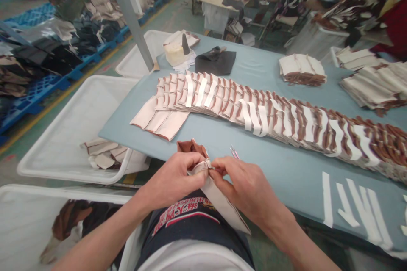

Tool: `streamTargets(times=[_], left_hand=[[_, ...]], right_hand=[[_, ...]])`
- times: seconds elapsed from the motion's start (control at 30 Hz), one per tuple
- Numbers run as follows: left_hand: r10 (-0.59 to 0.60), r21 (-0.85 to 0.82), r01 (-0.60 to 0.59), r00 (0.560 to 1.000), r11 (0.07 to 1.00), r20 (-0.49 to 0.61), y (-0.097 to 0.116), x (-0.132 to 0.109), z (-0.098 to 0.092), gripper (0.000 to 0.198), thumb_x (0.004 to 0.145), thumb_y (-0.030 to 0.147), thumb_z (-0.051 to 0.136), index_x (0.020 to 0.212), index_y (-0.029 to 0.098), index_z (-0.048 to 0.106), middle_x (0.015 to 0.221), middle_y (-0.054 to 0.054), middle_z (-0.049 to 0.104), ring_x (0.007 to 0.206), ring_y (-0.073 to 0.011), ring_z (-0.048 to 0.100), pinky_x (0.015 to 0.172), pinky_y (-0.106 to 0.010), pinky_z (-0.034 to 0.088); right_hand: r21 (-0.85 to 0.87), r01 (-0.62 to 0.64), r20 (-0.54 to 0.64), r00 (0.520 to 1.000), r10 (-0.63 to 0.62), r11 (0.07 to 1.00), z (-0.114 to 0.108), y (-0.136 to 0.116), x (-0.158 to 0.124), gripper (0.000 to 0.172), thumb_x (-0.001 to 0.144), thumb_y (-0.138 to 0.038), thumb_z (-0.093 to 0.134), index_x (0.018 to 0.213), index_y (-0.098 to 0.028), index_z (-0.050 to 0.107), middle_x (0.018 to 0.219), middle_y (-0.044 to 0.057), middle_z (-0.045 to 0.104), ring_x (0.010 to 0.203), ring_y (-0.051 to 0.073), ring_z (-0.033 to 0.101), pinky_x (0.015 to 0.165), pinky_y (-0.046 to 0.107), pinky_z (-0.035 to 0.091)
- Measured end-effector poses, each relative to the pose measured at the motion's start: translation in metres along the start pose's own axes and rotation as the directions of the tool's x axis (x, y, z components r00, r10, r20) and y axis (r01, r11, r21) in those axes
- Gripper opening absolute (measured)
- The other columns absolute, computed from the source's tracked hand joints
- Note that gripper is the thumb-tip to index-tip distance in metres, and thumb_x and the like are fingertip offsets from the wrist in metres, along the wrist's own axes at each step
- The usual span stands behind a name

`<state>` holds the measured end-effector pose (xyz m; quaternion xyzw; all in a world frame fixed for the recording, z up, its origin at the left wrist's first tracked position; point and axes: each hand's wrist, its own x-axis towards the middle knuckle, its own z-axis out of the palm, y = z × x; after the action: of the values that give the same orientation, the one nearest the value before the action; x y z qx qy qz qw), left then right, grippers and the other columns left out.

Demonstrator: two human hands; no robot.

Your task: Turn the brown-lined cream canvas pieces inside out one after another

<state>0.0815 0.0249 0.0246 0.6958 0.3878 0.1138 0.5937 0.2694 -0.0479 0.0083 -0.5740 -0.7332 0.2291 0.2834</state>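
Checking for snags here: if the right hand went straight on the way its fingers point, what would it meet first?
The right hand already touches the folded pale piece it pinches, so that comes first. The left hand probably lies just beyond, though depth is unclear.

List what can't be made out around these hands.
Head view:
Pinched edge of the cream folded leather piece: hidden by the fingers of the left hand and right hand.
Slim pink metal tool on the pale blue table: too small to identify.
White plastic bin's contents: cut off by the bottom edge.
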Motion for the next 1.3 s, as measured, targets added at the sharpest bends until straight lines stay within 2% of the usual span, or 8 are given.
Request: streamTargets(times=[0.13,0.27,0.43,0.67,0.9,1.03,1.13,1.3], left_hand=[[0.040,0.175,-0.027,0.997,0.984,-0.072,0.005,0.001,0.007,0.014,0.082,0.020,0.049,0.069,0.017,0.053,0.068,0.004,0.051,0.067,-0.0125,0.046,0.062,-0.026,0.031],[0.108,0.205,-0.081,0.987,0.975,-0.123,-0.001,0.007,0.010,0.013,0.076,0.019,0.049,0.064,0.018,0.047,0.066,0.003,0.049,0.069,-0.0139,0.047,0.066,-0.028,0.032],[0.102,0.075,-0.097,0.993,0.992,-0.064,-0.013,0.010,0.005,0.011,0.074,0.022,0.048,0.064,0.019,0.045,0.066,0.004,0.046,0.069,-0.0139,0.045,0.067,-0.026,0.035],[0.088,0.130,-0.080,0.995,0.988,-0.055,-0.014,0.007,-0.001,0.016,0.077,0.019,0.049,0.062,0.018,0.046,0.065,0.004,0.047,0.068,-0.0137,0.044,0.065,-0.025,0.034],[0.156,0.005,-0.157,0.982,0.988,0.109,-0.016,0.005,-0.004,0.026,0.094,0.026,0.042,0.071,0.017,0.050,0.075,0.001,0.052,0.073,-0.0151,0.046,0.071,-0.027,0.039],[0.181,0.057,-0.184,0.982,0.981,0.051,-0.015,0.006,0.000,0.026,0.094,0.026,0.041,0.070,0.018,0.050,0.075,0.000,0.054,0.074,-0.0165,0.048,0.074,-0.028,0.040],[0.174,-0.014,-0.174,0.985,0.985,0.008,-0.013,0.006,0.003,0.024,0.092,0.028,0.044,0.074,0.017,0.055,0.077,0.000,0.056,0.076,-0.0166,0.050,0.074,-0.028,0.040],[0.131,-0.113,-0.137,0.990,0.984,-0.060,-0.018,0.009,0.004,0.025,0.089,0.031,0.049,0.071,0.016,0.058,0.073,0.000,0.055,0.074,-0.0159,0.049,0.072,-0.028,0.039]], right_hand=[[-0.132,0.087,-0.016,0.996,-0.090,0.987,-0.004,0.000,0.002,0.020,0.098,-0.014,0.052,0.086,-0.021,0.066,0.076,0.006,0.075,0.070,0.018,0.069,0.066,0.027,0.046],[0.112,-0.060,-0.002,0.998,0.061,0.992,0.004,0.002,0.008,0.013,0.091,-0.014,0.056,0.082,-0.021,0.061,0.072,0.002,0.070,0.062,0.014,0.063,0.061,0.025,0.044],[0.411,-0.315,0.111,0.949,0.296,0.855,0.018,0.005,0.013,0.012,0.089,-0.024,0.057,0.077,-0.021,0.057,0.063,-0.003,0.060,0.055,0.011,0.052,0.051,0.022,0.040],[0.337,-0.211,0.038,0.977,0.211,0.918,0.023,0.002,0.008,0.009,0.087,-0.019,0.056,0.078,-0.022,0.056,0.069,-0.001,0.063,0.060,0.013,0.056,0.059,0.025,0.043],[0.450,-0.383,0.123,0.921,0.370,0.807,0.026,0.004,0.005,0.021,0.092,-0.034,0.057,0.076,-0.022,0.052,0.063,-0.002,0.056,0.057,0.013,0.051,0.053,0.024,0.039],[0.391,-0.327,0.030,0.939,0.344,0.860,0.027,0.001,0.003,0.018,0.092,-0.030,0.057,0.077,-0.024,0.049,0.059,-0.005,0.053,0.053,0.012,0.048,0.052,0.025,0.036],[0.395,-0.308,-0.036,0.936,0.350,0.865,0.027,-0.003,0.005,0.019,0.093,-0.032,0.056,0.078,-0.025,0.045,0.059,-0.005,0.051,0.051,0.012,0.047,0.050,0.024,0.035],[0.435,-0.294,-0.029,0.940,0.340,0.851,0.032,-0.004,0.008,0.012,0.093,-0.029,0.053,0.084,-0.024,0.047,0.060,-0.006,0.052,0.051,0.012,0.050,0.049,0.023,0.035]])
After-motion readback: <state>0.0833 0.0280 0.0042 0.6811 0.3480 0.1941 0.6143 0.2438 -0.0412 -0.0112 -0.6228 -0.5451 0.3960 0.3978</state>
